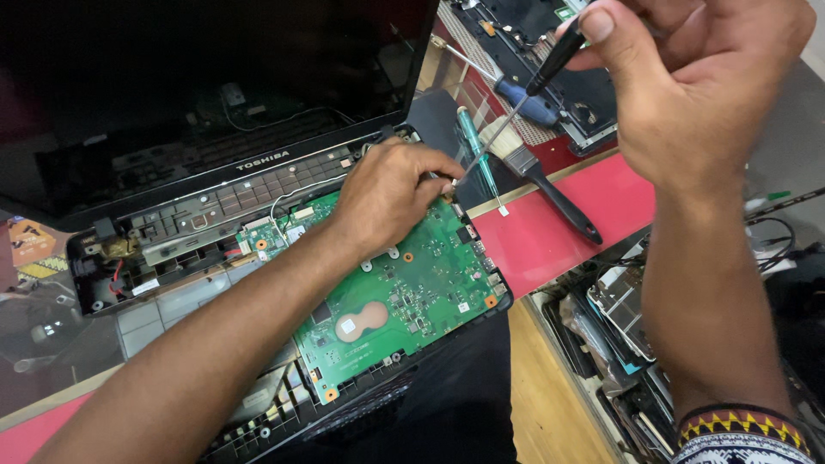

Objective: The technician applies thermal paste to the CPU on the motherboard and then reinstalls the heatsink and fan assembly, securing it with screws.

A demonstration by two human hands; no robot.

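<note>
We see an opened laptop (pixel 172 172) filling the left half of the view, its dark screen (pixel 215 69) tilted back and the lid cut off at the top edge. The base shell lies stripped, and a green circuit board (pixel 404 292) sits in it, angled toward the lower right. Under it all runs a red work surface (pixel 550 232), with a wooden strip along its edge.

Our left hand (pixel 387 193) rests knuckles-up on the board's upper corner, fingers curled down at a point near the edge — whatever small part the fingertips pinch is hidden beneath them. Our right hand (pixel 687 77) hovers high at the upper right, thumb and fingers closed around the black handle of a slim screwdriver (pixel 516 107); its shaft slants down-left and the tip meets the board just beside the left fingertips.

Behind the shaft lie a black-handled brush (pixel 550 189), a blue-handled screwdriver (pixel 516 94) and a teal-handled tool (pixel 475 146), partly overlapped. A patterned wristband (pixel 739 434) shows at the lower right, cut off. Parts in the bin at right are too jumbled to identify.
</note>
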